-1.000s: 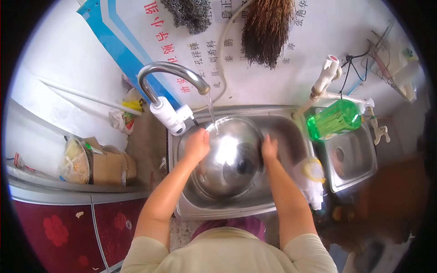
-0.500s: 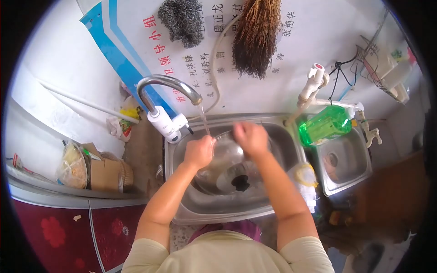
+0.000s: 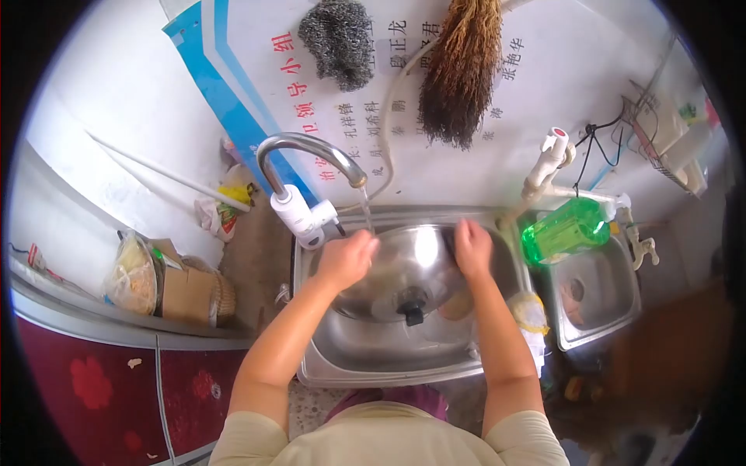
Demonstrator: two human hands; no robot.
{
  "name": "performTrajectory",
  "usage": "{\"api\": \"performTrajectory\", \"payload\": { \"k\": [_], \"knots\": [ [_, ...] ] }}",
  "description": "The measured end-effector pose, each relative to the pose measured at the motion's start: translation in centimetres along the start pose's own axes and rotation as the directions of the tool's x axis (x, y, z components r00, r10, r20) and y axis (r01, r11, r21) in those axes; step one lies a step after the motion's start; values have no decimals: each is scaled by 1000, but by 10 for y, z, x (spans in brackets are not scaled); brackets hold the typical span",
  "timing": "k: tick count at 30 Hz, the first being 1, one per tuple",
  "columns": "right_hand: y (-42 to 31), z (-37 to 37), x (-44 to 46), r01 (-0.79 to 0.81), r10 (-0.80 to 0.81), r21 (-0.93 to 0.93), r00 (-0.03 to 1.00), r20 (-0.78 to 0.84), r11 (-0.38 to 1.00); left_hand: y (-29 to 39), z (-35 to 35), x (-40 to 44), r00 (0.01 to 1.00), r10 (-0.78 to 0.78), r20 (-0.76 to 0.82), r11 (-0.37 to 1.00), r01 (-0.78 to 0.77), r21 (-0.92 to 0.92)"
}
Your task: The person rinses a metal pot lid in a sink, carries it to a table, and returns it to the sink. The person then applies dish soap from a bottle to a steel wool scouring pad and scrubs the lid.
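A shiny metal pot lid (image 3: 381, 283) with a black knob (image 3: 413, 305) is tilted in the larger steel sink basin (image 3: 388, 346). My left hand (image 3: 347, 260) is closed on its left rim, just below the tap's spout. At the right rim my right hand (image 3: 472, 247) is closed, gripping the edge. Something dark shows beside those fingers; whether it is a shadow or an object I cannot tell. Water runs from the curved faucet (image 3: 311, 147) down by my left hand.
A green detergent bottle (image 3: 567, 231) lies between the large basin and a smaller sink (image 3: 598, 299). A steel-wool scourer (image 3: 338, 43) and a straw brush (image 3: 462, 74) hang on the wall. A cardboard box (image 3: 188, 295) and a bagged bowl (image 3: 132, 276) stand at left.
My right hand has moved from over the lid to its right rim. The lid has shifted and its tilt has changed. The whole view has moved slightly.
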State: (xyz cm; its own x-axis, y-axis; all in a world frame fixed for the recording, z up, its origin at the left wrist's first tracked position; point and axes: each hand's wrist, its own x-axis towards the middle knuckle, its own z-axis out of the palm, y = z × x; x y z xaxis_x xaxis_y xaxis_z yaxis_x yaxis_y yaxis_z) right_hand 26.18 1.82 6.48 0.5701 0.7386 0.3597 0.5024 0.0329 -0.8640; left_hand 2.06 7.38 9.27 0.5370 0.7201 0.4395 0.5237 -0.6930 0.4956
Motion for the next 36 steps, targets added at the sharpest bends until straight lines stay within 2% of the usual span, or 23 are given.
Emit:
{"api": "performTrajectory", "payload": {
  "k": [3, 4, 7, 8, 9, 10, 11, 12, 13, 15, 18, 19, 20, 22, 23, 25, 26, 28, 29, 31, 33, 36],
  "knots": [
    [-63, 6, -6, 309, -289, -247, 950, 114, 918, 31, 6, 23, 992, 108, 62, 990, -112, 84],
    [-75, 12, -8, 520, -508, -215, 854, 110, 827, 35, 9, 26, 988, 131, 83, 984, -140, 114],
    [-78, 10, -9, 644, -634, -262, 762, 131, 719, 27, 18, 16, 985, 174, -3, 985, -174, 15],
    [-66, 7, -6, 606, -610, -276, 788, 81, 746, 21, 18, 11, 988, 147, -51, 989, -146, 18],
    [-46, 0, -3, 401, -402, -226, 914, 43, 888, 13, 16, 4, 988, 120, -98, 993, -119, 19],
    [-11, 0, 0, 28, -38, -110, 995, -91, 994, 6, 15, -5, 985, 94, -144, 996, -92, 18],
    [27, -3, 2, -214, 235, 204, 968, -85, 955, -2, 16, -12, 977, 84, -198, 996, -84, 10],
    [48, -7, -4, -248, 275, 226, 957, -96, 942, -11, 17, -21, 966, 75, -247, 997, -77, 2],
    [83, 1, -12, -281, 344, 324, 926, -156, 903, -18, 18, -26, 953, 64, -297, 998, -69, -4],
    [66, 2, -18, -304, 379, 321, 903, -202, 897, -30, 19, -30, 952, -7, -305, 1000, 1, -20],
    [34, 7, -14, -187, 228, 212, 954, -193, 959, -27, 11, -18, 959, -45, -280, 999, 44, -12],
    [18, 11, -12, -143, 174, 207, 974, -142, 968, -17, 3, -8, 963, -49, -264, 999, 50, -5],
    [-2, 17, -11, -86, 96, 81, 987, -129, 993, -2, -3, 3, 983, -14, -184, 994, 34, 107],
    [-49, 30, -12, 199, -201, -110, 980, -3, 974, 25, -5, 27, 993, 99, -59, 967, -82, 240],
    [-69, 35, -13, 373, -369, -128, 928, 57, 919, 31, -6, 34, 989, 150, 7, 943, -145, 301],
    [-74, 39, -11, 486, -487, -131, 873, 30, 864, 26, -8, 32, 993, 120, -19, 949, -109, 294],
    [-63, 40, -13, 367, -369, -101, 929, -6, 925, 23, -8, 30, 994, 102, -28, 953, -89, 288],
    [-8, 40, -13, 117, -119, -33, 990, -71, 993, 4, -7, 19, 979, 87, -183, 969, -41, 242],
    [26, 38, -14, -221, 227, 239, 974, 4, 946, -7, -6, 9, 963, 72, -260, 977, -15, 215],
    [69, 40, -28, -377, 425, 367, 904, -55, 850, -23, 1, -7, 931, -39, -362, 989, 87, 117],
    [77, 47, -32, -333, 390, 310, 909, -146, 891, -30, 9, -22, 892, -141, -429, 982, 180, 51],
    [42, 35, -12, -130, 149, 108, 971, -185, 986, -42, 14, -34, 897, -163, -412, 976, 208, 67]
  ]
}}
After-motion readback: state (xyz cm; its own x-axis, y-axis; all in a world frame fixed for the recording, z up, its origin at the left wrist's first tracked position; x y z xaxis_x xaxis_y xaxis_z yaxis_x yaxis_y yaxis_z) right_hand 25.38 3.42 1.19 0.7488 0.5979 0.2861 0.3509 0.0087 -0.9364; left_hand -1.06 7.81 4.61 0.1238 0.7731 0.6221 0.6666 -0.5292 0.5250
